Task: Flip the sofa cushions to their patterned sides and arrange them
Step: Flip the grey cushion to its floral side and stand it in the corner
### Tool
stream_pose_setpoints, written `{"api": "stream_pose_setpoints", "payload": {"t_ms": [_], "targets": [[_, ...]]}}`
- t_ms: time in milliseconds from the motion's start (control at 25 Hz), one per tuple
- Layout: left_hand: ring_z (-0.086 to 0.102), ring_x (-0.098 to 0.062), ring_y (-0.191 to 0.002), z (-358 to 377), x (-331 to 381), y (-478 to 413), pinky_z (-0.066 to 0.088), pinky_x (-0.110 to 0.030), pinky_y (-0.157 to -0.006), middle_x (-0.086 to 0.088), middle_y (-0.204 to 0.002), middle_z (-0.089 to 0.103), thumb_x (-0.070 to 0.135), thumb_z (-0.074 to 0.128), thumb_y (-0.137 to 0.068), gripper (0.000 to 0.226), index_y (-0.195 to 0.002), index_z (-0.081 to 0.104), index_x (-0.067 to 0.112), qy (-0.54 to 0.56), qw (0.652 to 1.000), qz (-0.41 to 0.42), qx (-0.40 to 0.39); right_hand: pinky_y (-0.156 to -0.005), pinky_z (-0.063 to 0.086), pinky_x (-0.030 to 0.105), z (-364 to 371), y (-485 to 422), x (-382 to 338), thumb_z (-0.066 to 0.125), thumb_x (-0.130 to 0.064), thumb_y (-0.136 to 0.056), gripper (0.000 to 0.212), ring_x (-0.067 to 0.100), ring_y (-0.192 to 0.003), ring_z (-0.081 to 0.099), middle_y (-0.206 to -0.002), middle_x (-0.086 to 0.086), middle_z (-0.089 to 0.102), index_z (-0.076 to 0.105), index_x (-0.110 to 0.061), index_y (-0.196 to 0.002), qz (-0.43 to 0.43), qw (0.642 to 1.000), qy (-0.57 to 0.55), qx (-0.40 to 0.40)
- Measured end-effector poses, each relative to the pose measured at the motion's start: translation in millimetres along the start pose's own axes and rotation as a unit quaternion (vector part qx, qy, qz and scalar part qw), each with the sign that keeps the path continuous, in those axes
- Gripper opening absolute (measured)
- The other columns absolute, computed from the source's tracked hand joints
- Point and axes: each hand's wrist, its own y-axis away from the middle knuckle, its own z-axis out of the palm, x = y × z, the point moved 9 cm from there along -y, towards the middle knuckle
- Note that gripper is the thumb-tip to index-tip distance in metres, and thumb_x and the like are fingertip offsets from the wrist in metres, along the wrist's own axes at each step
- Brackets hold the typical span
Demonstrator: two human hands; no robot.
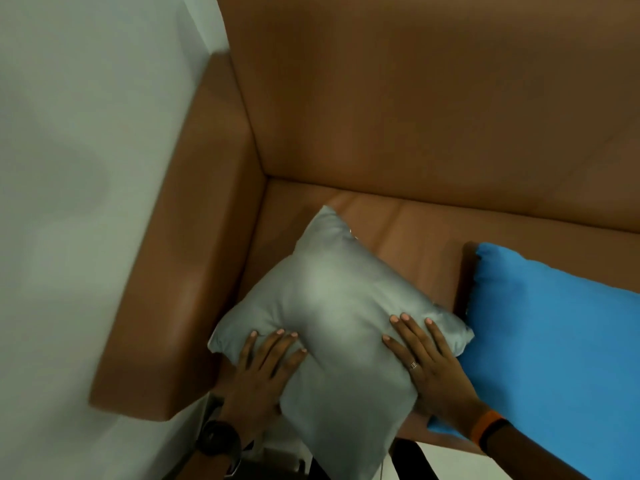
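A plain silver-grey cushion (332, 317) lies tilted on the left end of the brown sofa seat (408, 233), its near corner hanging over the front edge. My left hand (263, 372) grips its left side, fingers pressed into the fabric. My right hand (426, 362) holds its right side, fingers spread on top. A plain blue cushion (561, 341) lies flat on the seat just right of it, touching my right hand. No patterned side shows on either cushion.
The sofa's left armrest (180, 278) stands close beside the grey cushion, and the backrest (433, 91) rises behind. A white wall (79, 168) runs along the left. Dark objects sit on the floor near my left wrist.
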Motion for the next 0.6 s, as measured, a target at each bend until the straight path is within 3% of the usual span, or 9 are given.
{"api": "stream_pose_setpoints", "payload": {"t_ms": [160,240,320,440,600], "targets": [[0.037,-0.02,-0.147,-77,-41,-32,0.01,-0.048,-0.127,-0.002,-0.155,0.049,0.073,0.059,-0.079,0.085,-0.148,0.045,0.026,0.127,0.991,0.001,0.049,-0.133,0.007,0.052,-86,-31,38,0.058,-0.051,-0.085,0.095,0.027,-0.156,0.03,-0.165,0.013,0.041,0.021,-0.02,-0.166,0.043,0.992,-0.107,0.043],[0.039,-0.016,-0.146,-118,-68,-60,0.013,-0.046,-0.127,0.0,-0.151,0.054,0.072,0.056,-0.083,0.078,-0.146,0.047,0.026,0.147,0.985,-0.012,0.087,-0.133,0.011,0.053,-134,-56,69,0.061,-0.045,-0.081,0.087,0.025,-0.156,0.032,-0.164,0.01,0.044,0.035,-0.018,-0.16,0.061,0.984,-0.154,0.073],[0.041,-0.017,-0.144,-151,-91,-92,0.019,-0.048,-0.125,-0.001,-0.149,0.056,0.071,0.054,-0.085,0.076,-0.147,0.046,0.028,0.145,0.982,-0.03,0.117,-0.131,0.018,0.058,-170,-91,95,0.055,-0.036,-0.084,0.075,0.025,-0.155,0.037,-0.163,0.008,0.046,0.043,-0.014,-0.155,0.089,0.974,-0.18,0.102],[0.046,-0.025,-0.14,-182,-119,-142,0.029,-0.055,-0.119,-0.006,-0.148,0.056,0.071,0.037,-0.098,0.068,-0.148,0.045,0.026,0.126,0.976,-0.087,0.156,-0.127,0.024,0.063,-191,-147,126,0.045,-0.038,-0.094,0.065,0.031,-0.146,0.048,-0.155,0.012,0.054,0.047,-0.01,-0.153,0.127,0.965,-0.193,0.125],[0.052,-0.035,-0.132,-197,-154,-208,0.038,-0.057,-0.109,-0.011,-0.143,0.058,0.049,0.036,-0.105,0.052,-0.15,0.046,0.026,0.142,0.951,-0.195,0.191,-0.129,0.022,0.056,-184,-197,160,0.036,-0.049,-0.102,0.065,0.034,-0.131,0.056,-0.137,0.015,0.064,0.051,-0.006,-0.148,0.189,0.953,-0.198,0.128]]}}
